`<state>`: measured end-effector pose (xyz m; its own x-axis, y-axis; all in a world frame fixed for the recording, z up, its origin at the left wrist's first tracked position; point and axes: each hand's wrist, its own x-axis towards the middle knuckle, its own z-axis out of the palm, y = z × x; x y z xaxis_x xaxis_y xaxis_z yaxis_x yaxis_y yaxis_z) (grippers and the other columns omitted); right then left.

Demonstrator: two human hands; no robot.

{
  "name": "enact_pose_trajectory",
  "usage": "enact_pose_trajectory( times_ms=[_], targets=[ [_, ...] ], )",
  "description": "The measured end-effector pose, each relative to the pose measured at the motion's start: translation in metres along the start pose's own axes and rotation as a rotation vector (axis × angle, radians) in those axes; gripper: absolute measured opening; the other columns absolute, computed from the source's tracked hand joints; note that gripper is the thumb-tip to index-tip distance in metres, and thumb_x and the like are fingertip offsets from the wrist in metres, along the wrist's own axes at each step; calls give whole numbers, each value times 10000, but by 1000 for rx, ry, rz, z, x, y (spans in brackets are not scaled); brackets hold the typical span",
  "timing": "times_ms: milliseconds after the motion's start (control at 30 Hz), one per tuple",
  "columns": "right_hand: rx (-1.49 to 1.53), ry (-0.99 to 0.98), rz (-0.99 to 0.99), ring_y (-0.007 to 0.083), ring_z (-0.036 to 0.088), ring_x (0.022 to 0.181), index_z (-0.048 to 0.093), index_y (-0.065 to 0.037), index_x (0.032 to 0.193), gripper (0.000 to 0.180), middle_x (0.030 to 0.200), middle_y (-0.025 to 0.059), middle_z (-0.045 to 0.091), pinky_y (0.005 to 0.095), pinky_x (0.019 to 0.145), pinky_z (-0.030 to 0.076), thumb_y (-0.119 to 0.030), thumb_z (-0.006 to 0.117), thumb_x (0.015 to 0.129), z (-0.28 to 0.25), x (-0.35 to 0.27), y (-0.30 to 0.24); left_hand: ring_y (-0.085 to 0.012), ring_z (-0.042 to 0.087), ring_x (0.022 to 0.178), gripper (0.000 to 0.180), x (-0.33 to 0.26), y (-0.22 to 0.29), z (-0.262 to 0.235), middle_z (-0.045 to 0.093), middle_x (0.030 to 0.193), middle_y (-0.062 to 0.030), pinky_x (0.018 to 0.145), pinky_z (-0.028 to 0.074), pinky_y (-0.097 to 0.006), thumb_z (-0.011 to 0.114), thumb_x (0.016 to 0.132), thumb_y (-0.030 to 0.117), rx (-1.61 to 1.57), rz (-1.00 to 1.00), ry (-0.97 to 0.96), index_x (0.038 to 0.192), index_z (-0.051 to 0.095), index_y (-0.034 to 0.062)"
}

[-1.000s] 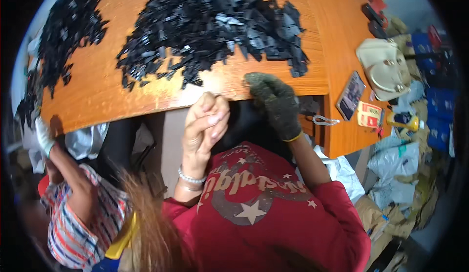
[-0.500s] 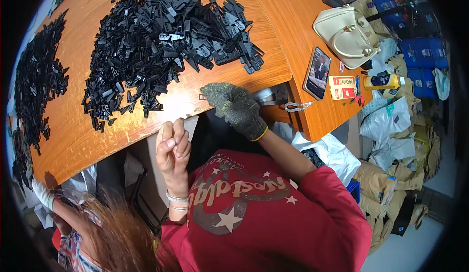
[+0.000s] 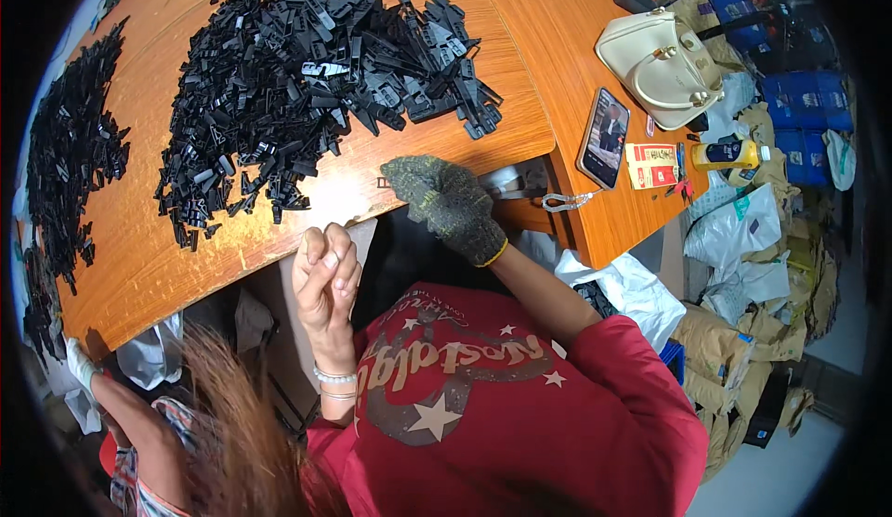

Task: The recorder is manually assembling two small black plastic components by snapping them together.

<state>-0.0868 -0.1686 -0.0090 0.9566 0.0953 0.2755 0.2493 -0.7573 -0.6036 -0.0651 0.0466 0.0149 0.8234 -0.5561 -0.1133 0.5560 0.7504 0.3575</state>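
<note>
A big heap of small black plastic parts (image 3: 307,80) covers the middle of the orange wooden table (image 3: 520,25), and it reaches close to the near edge, just beyond both hands. A second, thinner spread of the same black parts (image 3: 70,155) lies along the table's left side, apart from the main heap. Judging by the bulk of the main heap, most of the handling looks yet to come; which pile is finished work I cannot tell.

The right hand (image 3: 444,203), in a dark knitted glove with a yellow cuff, rests at the table's near edge, knuckles up and fingers curled downward over the rim; whether they grip a part is hidden. The left hand (image 3: 327,271) is bare, raised below the table edge with the forearm upright, its fingers closed into a loose fist; nothing shows between them, though a small part could be hidden inside. Two bead bracelets (image 3: 333,382) circle that wrist.

Farther right lie a phone (image 3: 604,138), a cream handbag (image 3: 662,64) and a small yellow bottle (image 3: 727,153). At lower left another person's gloved hand (image 3: 79,364) touches the table's corner.
</note>
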Motion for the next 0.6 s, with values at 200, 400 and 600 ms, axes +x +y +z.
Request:
enact_pose_trajectory(
  times_ms=[200,400,600],
  targets=[
    [409,36,116,300,558,1166,611,-58,1227,435,1253,118,602,418,1031,428,-93,585,794,-1,-4,2,-137,564,690,55,8,-3,-16,591,990,-148,553,450,-213,541,932,12,447,279,204,975,511,29],
    [593,21,335,308,579,1131,605,-41,1224,444,1242,130,607,415,1009,449,-73,591,782,-2,-4,-6,-166,536,636,250,30,-1,-23,548,782,-74,566,432,-312,711,874,166,1833,710,577,962,557,-11],
    [1151,64,515,89,605,833,529,18,1305,410,1207,104,635,198,616,502,-141,580,931,-8,3,0,-269,549,636,292,46,8,-22,543,799,-136,590,441,-384,738,840,190,2040,689,661,929,544,-10]
  ],
)
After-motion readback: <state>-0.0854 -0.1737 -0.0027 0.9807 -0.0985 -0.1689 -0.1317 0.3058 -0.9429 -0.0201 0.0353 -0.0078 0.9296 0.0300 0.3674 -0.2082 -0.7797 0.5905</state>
